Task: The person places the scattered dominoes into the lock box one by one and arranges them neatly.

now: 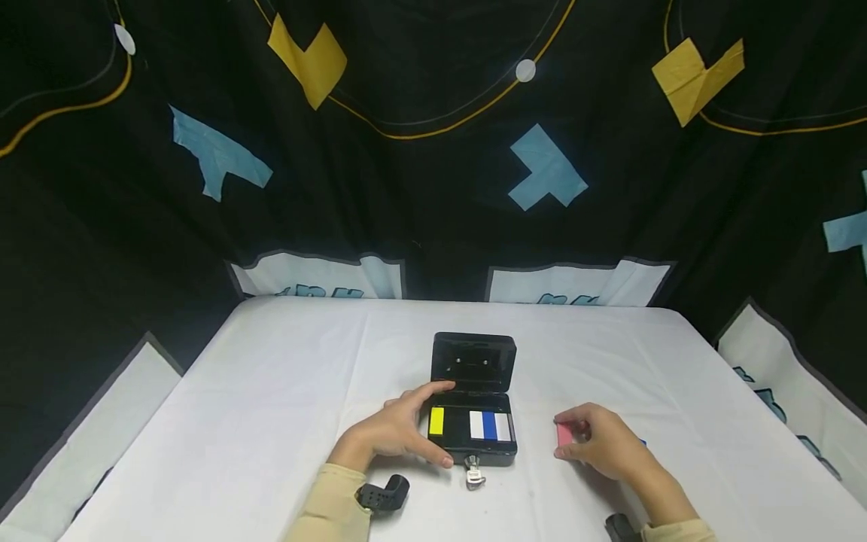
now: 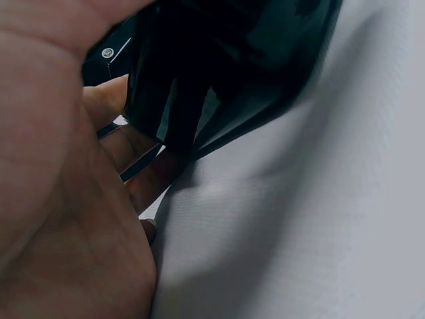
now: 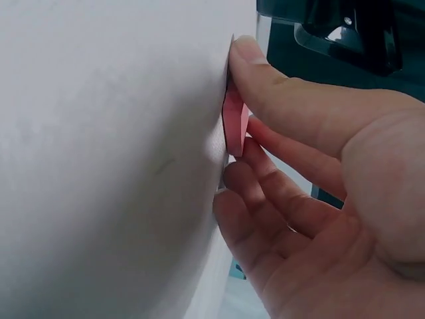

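Note:
A small black cash box (image 1: 466, 458) sits on the table with its lid (image 1: 473, 360) raised. Keys (image 1: 474, 474) hang from its front lock. Inside are a yellow block (image 1: 436, 421) at the left and, at the right, a blue block (image 1: 489, 426) between two white ones. My left hand (image 1: 396, 430) holds the box's left side, thumb at the front and index finger near the hinge; its other fingers lie along the wall (image 2: 179, 106). To the right of the box, my right hand (image 1: 599, 443) pinches a pink block (image 1: 564, 434) at the tabletop, thumb against fingers.
A bit of something blue (image 1: 643, 442) shows behind my right hand, mostly hidden. The white-covered table (image 1: 271, 391) reaches back to a dark curtain (image 1: 433, 211) with taped pieces on it. Dark straps (image 1: 384, 494) sit at both wrists.

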Motion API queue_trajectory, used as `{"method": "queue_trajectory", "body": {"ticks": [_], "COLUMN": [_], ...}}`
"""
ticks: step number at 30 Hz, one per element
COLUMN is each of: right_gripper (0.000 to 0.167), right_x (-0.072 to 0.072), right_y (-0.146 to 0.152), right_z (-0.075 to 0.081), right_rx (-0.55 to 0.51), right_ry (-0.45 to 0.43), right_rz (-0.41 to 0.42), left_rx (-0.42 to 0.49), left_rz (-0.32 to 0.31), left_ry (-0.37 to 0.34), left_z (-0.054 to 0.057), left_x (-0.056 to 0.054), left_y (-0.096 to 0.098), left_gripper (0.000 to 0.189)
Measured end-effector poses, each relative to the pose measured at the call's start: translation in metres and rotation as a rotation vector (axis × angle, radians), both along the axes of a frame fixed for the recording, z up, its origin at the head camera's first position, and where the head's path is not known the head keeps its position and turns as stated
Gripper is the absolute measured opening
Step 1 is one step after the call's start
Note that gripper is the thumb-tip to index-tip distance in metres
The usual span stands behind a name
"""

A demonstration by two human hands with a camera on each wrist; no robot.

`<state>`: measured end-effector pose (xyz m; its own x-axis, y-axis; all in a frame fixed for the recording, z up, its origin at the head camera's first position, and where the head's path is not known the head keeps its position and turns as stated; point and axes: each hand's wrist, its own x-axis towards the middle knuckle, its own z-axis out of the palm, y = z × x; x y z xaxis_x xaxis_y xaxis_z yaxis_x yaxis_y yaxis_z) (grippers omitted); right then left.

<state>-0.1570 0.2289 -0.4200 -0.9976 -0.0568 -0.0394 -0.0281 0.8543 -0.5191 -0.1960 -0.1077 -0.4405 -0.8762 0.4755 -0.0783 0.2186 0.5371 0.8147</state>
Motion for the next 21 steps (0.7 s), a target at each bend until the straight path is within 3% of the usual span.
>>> {"method": "queue_trajectory", "body": {"ticks": [9,21], "right_gripper": [0.045,0.046], "right_x": [0.001,-0.003], "right_y": [-0.004,-0.047], "right_z": [0.012,0.025], "right_rx": [-0.114,-0.237], "right_ry": [0.031,0.078], "right_rz": [0.049,0.073], "left_rx": [-0.020,-0.041], "left_rz": [0.032,0.028], "left_ry": [-0.014,-0.001], "left_z": [0.001,0.002], "left_x": [0.000,0.002], "left_y": [0.002,0.003], "left_gripper": [0.119,0.124]}}
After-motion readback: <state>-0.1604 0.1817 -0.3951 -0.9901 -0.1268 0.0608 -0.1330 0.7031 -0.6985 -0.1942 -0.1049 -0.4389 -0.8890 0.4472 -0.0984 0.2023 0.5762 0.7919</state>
